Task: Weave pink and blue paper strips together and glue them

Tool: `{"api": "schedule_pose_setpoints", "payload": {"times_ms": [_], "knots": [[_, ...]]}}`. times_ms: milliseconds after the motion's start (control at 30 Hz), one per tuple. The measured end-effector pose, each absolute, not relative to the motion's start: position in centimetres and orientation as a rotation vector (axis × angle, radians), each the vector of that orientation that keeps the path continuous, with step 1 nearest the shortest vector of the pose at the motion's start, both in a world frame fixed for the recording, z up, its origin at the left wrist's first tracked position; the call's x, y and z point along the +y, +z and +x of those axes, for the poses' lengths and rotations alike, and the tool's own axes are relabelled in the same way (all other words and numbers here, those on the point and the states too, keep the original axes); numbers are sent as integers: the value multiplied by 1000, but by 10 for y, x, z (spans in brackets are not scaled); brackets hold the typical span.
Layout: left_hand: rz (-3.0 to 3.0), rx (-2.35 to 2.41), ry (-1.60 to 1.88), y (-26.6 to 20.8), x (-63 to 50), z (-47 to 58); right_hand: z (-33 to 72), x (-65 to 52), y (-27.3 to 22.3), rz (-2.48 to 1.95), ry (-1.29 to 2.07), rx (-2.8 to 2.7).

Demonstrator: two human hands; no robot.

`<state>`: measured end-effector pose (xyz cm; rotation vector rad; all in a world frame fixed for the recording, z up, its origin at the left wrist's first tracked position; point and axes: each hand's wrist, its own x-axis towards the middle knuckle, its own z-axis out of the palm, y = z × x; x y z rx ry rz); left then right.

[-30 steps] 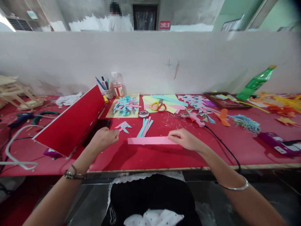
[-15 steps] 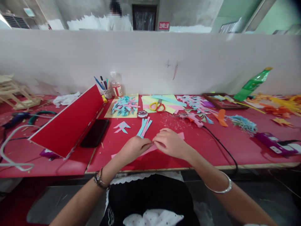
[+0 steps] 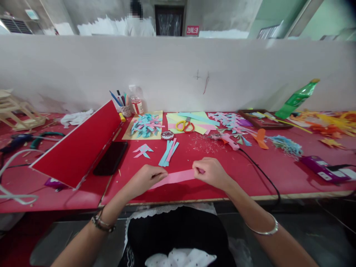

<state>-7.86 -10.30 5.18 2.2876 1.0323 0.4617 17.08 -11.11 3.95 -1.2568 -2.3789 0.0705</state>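
Observation:
A pink paper strip (image 3: 180, 176) stretches between my two hands, just above the table's front part. My left hand (image 3: 147, 180) pinches it near its left end, fingers closed. Around its right end the fingers of my right hand (image 3: 211, 171) are closed too. Beyond the strip lie blue and pink paper strips (image 3: 168, 152) in a loose bundle. To their left is a small folded pink and blue paper piece (image 3: 143, 150). A round tin (image 3: 167, 135) sits behind the bundle.
Scissors (image 3: 185, 125) lie on coloured paper sheets. A pink glue gun (image 3: 226, 139) trails a black cable at right. At left are a phone (image 3: 110, 158) and a red board (image 3: 80, 148). A green bottle (image 3: 297, 100) leans against the partition (image 3: 167, 70).
My hands have moved apart, left hand to the left and right hand to the right. The middle of the pink strip now shows between them.

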Motion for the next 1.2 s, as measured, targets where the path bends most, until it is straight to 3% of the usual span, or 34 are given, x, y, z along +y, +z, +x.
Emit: {"api": "schedule_pose_setpoints", "payload": {"times_ms": [167, 300, 567, 900, 1200], "knots": [[2306, 1145, 469, 50, -101, -110, 207, -118, 37, -1530, 18, -2184], [2387, 1124, 401, 55, -105, -106, 192, -126, 55, -1372, 54, -2059], [2535, 1057, 269, 62, -116, -81, 131, -133, 63, -1082, 328, -2573], [3203, 1048, 441, 39, -116, -62, 122, -124, 53, -1104, 865, -2343], [3240, 1233, 442, 34, -107, -128, 183, -120, 51, -1205, 976, -2236]]}}
